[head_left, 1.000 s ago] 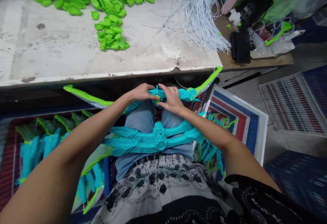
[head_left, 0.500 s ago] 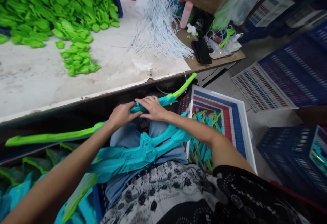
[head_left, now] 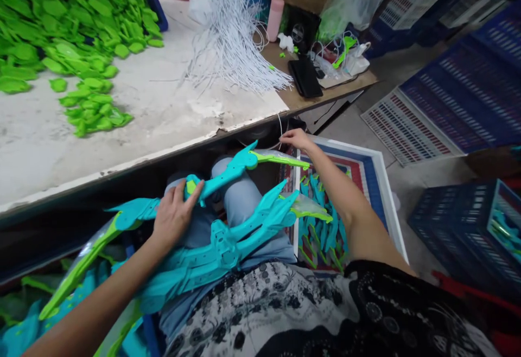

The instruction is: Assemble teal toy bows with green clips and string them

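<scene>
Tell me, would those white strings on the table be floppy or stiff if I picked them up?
The strings would probably flop, since they're thin and many curve. They're likely light, being so skinny. They might tangle, because they cross and fan out over the table.

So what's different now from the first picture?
The right hand let go of the bow and moved right, pinching a white string. The left hand still holds the bow, now turned so its tips bend the other way. The lap bows and green pieces stayed put.
</scene>
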Action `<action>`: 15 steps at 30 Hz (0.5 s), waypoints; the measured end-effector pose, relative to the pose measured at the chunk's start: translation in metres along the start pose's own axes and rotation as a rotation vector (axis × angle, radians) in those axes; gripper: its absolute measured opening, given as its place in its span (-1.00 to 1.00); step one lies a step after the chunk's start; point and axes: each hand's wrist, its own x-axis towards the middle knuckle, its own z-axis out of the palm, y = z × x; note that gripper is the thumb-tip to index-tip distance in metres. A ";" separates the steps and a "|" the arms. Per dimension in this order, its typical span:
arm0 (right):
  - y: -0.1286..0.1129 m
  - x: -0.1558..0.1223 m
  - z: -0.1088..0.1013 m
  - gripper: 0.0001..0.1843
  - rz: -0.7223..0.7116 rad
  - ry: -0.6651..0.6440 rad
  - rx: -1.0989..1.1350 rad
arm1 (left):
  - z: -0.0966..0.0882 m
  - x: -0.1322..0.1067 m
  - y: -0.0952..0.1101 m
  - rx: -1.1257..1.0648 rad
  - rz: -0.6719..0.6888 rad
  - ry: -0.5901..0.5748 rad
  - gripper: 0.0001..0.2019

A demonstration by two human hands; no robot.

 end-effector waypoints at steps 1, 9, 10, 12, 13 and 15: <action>0.003 -0.001 0.004 -0.82 -0.001 0.022 0.020 | -0.001 0.001 0.000 -0.013 -0.018 0.000 -0.49; 0.021 -0.063 -0.048 -0.69 -0.261 0.196 0.186 | -0.038 0.025 0.046 -0.446 0.036 0.019 -0.53; 0.023 -0.075 -0.050 -0.68 -0.276 0.195 0.160 | -0.039 0.037 0.058 -0.552 0.056 -0.012 -0.61; 0.027 -0.092 -0.047 -0.67 -0.302 0.208 0.097 | -0.034 0.067 0.085 -0.783 0.044 -0.142 -0.69; 0.029 -0.098 -0.043 -0.68 -0.314 0.225 0.071 | -0.029 0.084 0.099 -0.903 0.000 -0.227 -0.70; 0.033 -0.102 -0.033 -0.69 -0.337 0.280 0.039 | -0.016 0.115 0.127 -1.162 -0.160 -0.390 -0.70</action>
